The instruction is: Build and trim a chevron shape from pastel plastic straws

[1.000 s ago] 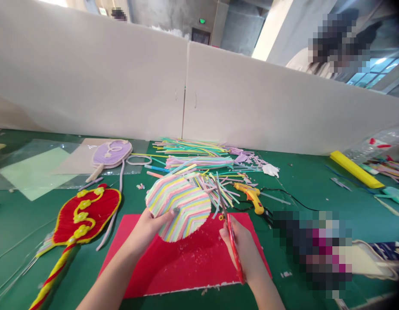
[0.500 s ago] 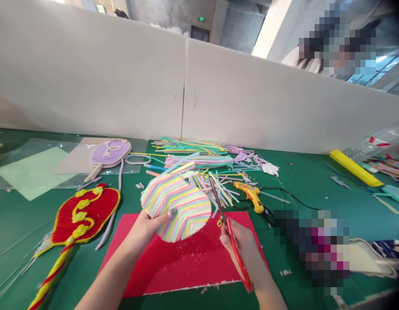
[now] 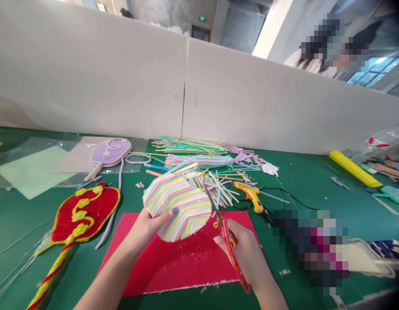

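my right hand point(image 3: 247, 247) grips scissors point(image 3: 230, 249) angled toward eleven o'clock; at its ten o'clock, my left hand point(image 3: 150, 224) pinches the striped disc point(image 3: 183, 202).

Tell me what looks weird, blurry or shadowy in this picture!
Head view: blocky squares cover patches at upper and lower right; the top right corner goes dark; the window shines bright; the pale partition slants; a soft shadow lies on the red board below the striped disc.
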The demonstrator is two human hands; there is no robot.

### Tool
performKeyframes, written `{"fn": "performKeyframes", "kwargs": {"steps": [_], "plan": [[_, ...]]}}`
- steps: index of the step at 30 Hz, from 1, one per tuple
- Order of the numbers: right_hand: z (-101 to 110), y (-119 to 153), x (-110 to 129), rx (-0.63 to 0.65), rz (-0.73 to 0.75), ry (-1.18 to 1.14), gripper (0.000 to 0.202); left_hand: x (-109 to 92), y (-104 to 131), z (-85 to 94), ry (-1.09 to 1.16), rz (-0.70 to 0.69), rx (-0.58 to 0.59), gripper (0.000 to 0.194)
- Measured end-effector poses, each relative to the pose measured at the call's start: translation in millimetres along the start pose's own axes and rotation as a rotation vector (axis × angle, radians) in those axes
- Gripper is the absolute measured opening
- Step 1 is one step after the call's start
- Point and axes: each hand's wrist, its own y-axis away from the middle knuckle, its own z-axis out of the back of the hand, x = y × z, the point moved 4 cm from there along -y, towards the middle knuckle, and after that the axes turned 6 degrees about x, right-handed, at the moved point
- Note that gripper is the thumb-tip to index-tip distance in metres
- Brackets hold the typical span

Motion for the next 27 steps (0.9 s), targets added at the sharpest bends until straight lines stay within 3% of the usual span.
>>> {"fn": "performKeyframes", "kwargs": {"steps": [17, 27], "plan": [[-10, -4, -18, 0.078, -0.032, -0.094, 0.027, 0, -1, -1.0, -0.017, 0.016, -0.003, 0.082], [-7, -1, -15, 0.047, -0.046, -0.190, 0.038, 1, -2, 2.1, -0.029, 0.016, 0.023, 0.075]]}}
